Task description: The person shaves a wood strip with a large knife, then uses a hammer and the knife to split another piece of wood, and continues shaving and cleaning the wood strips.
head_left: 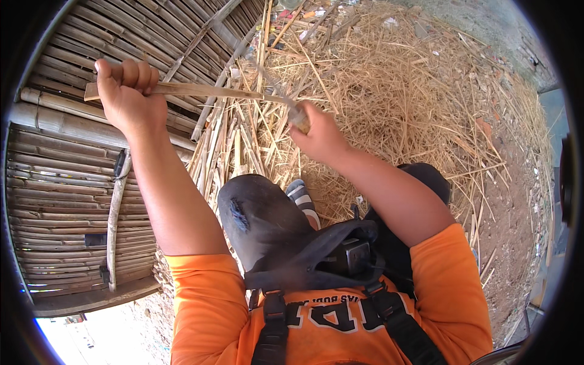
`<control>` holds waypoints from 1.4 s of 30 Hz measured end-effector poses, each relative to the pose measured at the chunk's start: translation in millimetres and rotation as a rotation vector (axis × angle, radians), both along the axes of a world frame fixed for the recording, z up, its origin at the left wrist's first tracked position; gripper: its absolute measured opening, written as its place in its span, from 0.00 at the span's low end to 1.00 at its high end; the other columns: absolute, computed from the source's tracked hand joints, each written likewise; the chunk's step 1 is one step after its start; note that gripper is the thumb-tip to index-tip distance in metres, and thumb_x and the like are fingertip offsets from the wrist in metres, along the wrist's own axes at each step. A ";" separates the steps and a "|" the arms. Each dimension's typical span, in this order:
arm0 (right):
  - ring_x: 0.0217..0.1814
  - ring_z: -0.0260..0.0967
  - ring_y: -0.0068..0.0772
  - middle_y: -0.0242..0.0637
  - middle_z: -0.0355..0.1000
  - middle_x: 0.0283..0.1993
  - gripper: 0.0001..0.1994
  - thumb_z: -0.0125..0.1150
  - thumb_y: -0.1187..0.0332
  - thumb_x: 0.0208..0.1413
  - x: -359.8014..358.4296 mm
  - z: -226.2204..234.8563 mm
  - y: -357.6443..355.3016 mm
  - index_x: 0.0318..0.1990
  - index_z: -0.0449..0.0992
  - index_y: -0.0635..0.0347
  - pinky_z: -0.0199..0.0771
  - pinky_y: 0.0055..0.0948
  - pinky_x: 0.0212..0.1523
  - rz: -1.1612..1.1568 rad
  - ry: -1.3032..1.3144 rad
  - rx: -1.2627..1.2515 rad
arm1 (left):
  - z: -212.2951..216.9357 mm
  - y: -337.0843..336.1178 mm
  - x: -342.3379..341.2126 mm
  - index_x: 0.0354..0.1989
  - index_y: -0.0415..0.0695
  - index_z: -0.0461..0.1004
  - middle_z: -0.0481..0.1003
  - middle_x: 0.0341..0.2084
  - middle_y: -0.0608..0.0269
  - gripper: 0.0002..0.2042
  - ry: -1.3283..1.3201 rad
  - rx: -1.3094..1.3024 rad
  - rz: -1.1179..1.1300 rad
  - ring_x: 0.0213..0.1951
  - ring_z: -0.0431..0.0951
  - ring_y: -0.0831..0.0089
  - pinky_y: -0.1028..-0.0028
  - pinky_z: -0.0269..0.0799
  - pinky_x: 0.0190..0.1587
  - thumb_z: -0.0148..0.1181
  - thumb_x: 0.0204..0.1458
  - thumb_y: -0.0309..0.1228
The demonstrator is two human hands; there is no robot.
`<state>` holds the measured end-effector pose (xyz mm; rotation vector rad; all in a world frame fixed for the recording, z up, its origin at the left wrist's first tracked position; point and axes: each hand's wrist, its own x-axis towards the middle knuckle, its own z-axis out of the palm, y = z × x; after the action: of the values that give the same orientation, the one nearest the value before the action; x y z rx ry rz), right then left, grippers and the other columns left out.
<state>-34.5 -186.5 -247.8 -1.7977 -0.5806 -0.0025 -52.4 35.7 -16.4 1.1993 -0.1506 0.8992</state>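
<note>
Gripping bamboo strip (201, 91), both hands

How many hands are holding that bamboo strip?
2. The left hand grips one end of the bamboo strip by the bamboo wall; the right hand grips a knife handle at its other end.

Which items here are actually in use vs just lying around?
In use:
left hand gripping bamboo strip
right hand gripping knife handle, blade on the strip

Lying about:
cut bamboo slats
straw pile
woven bamboo panel
curved stick
</note>
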 end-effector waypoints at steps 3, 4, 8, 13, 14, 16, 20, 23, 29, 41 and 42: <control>0.35 0.78 0.39 0.46 0.76 0.36 0.18 0.63 0.70 0.55 8.0 -40.2 8.9 0.51 0.71 0.65 0.76 0.38 0.32 0.047 0.071 -0.291 | 0.6 -14.5 5.3 0.20 0.51 0.52 0.47 0.14 0.72 0.23 0.046 0.028 0.074 0.19 0.46 0.76 0.71 0.45 0.25 0.46 0.70 0.41; 0.37 0.79 0.40 0.47 0.76 0.38 0.18 0.63 0.70 0.54 7.2 -39.7 10.8 0.52 0.71 0.65 0.77 0.39 0.33 0.054 0.165 -0.358 | 0.6 -7.8 4.4 0.20 0.51 0.51 0.47 0.14 0.72 0.23 0.043 0.004 0.071 0.19 0.46 0.76 0.71 0.45 0.24 0.46 0.70 0.41; 0.37 0.79 0.37 0.46 0.76 0.36 0.17 0.62 0.70 0.54 11.8 -2.9 -1.8 0.51 0.71 0.65 0.76 0.37 0.34 0.108 0.275 -0.369 | -1.4 17.9 0.3 0.21 0.50 0.51 0.47 0.14 0.72 0.23 0.020 -0.044 0.021 0.19 0.46 0.76 0.72 0.45 0.24 0.47 0.69 0.42; 0.36 0.79 0.37 0.47 0.76 0.34 0.19 0.63 0.69 0.55 0.4 52.6 -10.8 0.52 0.70 0.66 0.76 0.38 0.34 0.002 0.238 -0.116 | -2.3 6.7 2.1 0.21 0.50 0.52 0.48 0.15 0.71 0.22 -0.022 0.003 0.010 0.19 0.46 0.76 0.72 0.45 0.24 0.47 0.70 0.42; 0.37 0.79 0.38 0.48 0.76 0.34 0.19 0.63 0.69 0.55 -0.9 45.7 -8.8 0.52 0.70 0.66 0.77 0.39 0.35 -0.030 0.174 -0.070 | -1.4 2.7 2.5 0.21 0.50 0.52 0.48 0.15 0.71 0.22 -0.017 -0.006 0.044 0.19 0.47 0.76 0.72 0.46 0.24 0.47 0.70 0.42; 0.37 0.79 0.41 0.49 0.76 0.35 0.19 0.63 0.68 0.55 -1.3 22.5 -9.0 0.52 0.70 0.67 0.77 0.41 0.36 -0.113 0.041 0.023 | 3.7 -8.4 8.7 0.21 0.50 0.53 0.48 0.15 0.71 0.22 -0.012 -0.023 0.090 0.19 0.47 0.76 0.72 0.47 0.25 0.48 0.70 0.41; 0.43 0.79 0.51 0.53 0.77 0.40 0.21 0.63 0.68 0.52 8.0 -23.9 -6.3 0.53 0.72 0.65 0.77 0.44 0.43 0.093 0.254 -0.487 | 5.0 -25.4 13.8 0.22 0.50 0.53 0.48 0.15 0.72 0.22 0.060 -0.030 0.182 0.19 0.48 0.77 0.72 0.48 0.24 0.48 0.70 0.40; 0.43 0.79 0.49 0.53 0.77 0.41 0.22 0.64 0.68 0.51 6.8 -23.1 -8.1 0.54 0.72 0.65 0.77 0.44 0.43 0.078 0.306 -0.444 | 2.4 9.2 11.1 0.22 0.51 0.52 0.47 0.15 0.73 0.22 0.044 -0.089 0.134 0.19 0.46 0.77 0.72 0.46 0.24 0.48 0.69 0.40; 0.28 0.74 0.34 0.42 0.74 0.33 0.18 0.64 0.67 0.56 6.1 23.0 -10.6 0.51 0.71 0.66 0.74 0.37 0.30 0.013 0.237 -0.166 | -1.2 16.4 4.5 0.22 0.50 0.52 0.48 0.15 0.72 0.21 0.020 -0.064 0.051 0.19 0.46 0.77 0.72 0.45 0.24 0.48 0.69 0.40; 0.43 0.77 0.52 0.53 0.77 0.39 0.17 0.62 0.66 0.53 16.9 -38.7 -7.4 0.48 0.73 0.66 0.76 0.44 0.47 0.084 0.293 -0.505 | -3.9 17.2 -3.5 0.20 0.51 0.50 0.46 0.14 0.72 0.23 0.050 -0.128 0.075 0.19 0.45 0.76 0.72 0.44 0.24 0.50 0.68 0.41; 0.43 0.77 0.53 0.53 0.77 0.39 0.17 0.62 0.66 0.53 18.8 -33.1 -7.7 0.48 0.73 0.66 0.76 0.45 0.46 0.073 0.301 -0.477 | -6.7 24.4 -4.8 0.19 0.52 0.50 0.45 0.14 0.72 0.24 0.041 -0.123 0.039 0.19 0.44 0.76 0.72 0.44 0.24 0.50 0.67 0.41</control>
<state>-15.7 -194.2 -280.9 -2.1800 -0.4518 0.4845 -57.2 60.1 -23.1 1.1087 -0.0386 0.9045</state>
